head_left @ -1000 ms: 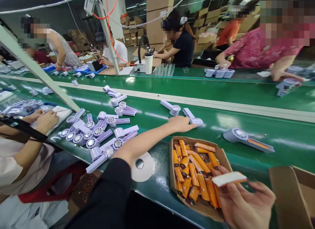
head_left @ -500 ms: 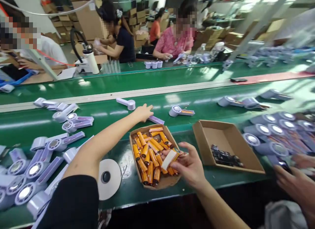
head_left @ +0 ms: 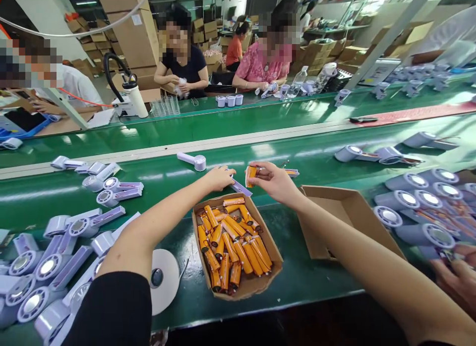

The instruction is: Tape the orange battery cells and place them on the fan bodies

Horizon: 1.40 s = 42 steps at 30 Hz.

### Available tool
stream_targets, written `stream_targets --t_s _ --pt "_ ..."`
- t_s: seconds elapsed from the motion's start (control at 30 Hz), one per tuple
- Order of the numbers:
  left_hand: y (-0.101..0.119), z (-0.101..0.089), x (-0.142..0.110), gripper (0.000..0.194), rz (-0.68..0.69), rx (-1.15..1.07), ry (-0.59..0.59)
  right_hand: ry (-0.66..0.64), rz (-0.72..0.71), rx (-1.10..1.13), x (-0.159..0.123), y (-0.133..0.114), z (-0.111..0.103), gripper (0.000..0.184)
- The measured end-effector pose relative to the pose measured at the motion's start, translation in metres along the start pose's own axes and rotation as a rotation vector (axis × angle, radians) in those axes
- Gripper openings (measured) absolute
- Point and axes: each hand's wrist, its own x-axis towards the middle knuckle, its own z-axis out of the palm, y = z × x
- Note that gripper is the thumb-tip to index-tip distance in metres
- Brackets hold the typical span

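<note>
This is a factory workshop: people work along the green conveyor line, similar lilac parts lie on it, and cartons are stacked beyond it.

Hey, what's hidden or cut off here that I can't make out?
Head view:
Purple handle in middle: other end, behind the left hand.
Right cardboard box: part of its inside, behind the right forearm.
White reel: left side, behind the black sleeve.
Co-worker's hand, lower right: cut off by picture edge.
</note>
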Motion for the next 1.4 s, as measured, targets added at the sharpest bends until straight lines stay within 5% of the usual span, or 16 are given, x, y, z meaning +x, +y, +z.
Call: stream_targets --t_s 0.2,0.33,0.47,0.6,0.77,0.87,0.97,1.07,1.23,1.3,1.4 --pt "0.004 -0.019 0.033 0.009 -0.017 -0.234 -0.152 -0.029 -0.010 -0.211 0.004 0.029 -0.010 0.049" --pt "0.001 -0.024 0.036 0.020 -0.110 -0.260 -0.073 -0.093 0.010 -0.395 0.004 0.031 -0.006 0.048" --pt "0.010 -0.018 0.039 0.017 -0.186 -0.263 -0.012 -0.234 0.016 -0.854 0.004 0.028 -0.001 0.036" --pt "0.016 -0.013 0.044 0.017 -0.227 -0.279 0.007 -0.360 0.009 -1.208 0.005 0.023 0.004 0.043" --pt "0.028 -0.015 0.048 0.019 -0.274 -0.303 0.017 -0.435 0.072 -1.267 0.014 0.016 0.020 0.043" --pt "0.041 -0.024 0.030 0.025 -0.312 -0.325 0.066 -0.425 0.066 -1.245 0.019 0.011 0.019 0.033" --pt "0.056 -0.033 -0.032 0.040 -0.275 -0.315 0.265 -0.316 0.032 -1.178 0.022 0.008 0.005 0.023" --pt "0.081 -0.032 -0.145 0.032 -0.244 -0.248 0.391 -0.228 -0.042 -1.078 0.012 0.005 -0.007 0.024" --pt "0.130 0.006 -0.346 0.035 -0.340 -0.244 0.041 -0.196 -0.352 -0.716 -0.073 -0.030 0.001 0.024" --pt "0.136 0.029 -0.392 0.052 -0.399 -0.198 -0.062 -0.317 -0.432 -0.637 -0.110 -0.045 0.017 0.023" --pt "0.132 0.055 -0.413 0.078 -0.408 -0.101 -0.176 -0.516 -0.523 -0.651 -0.139 -0.052 0.051 0.026"
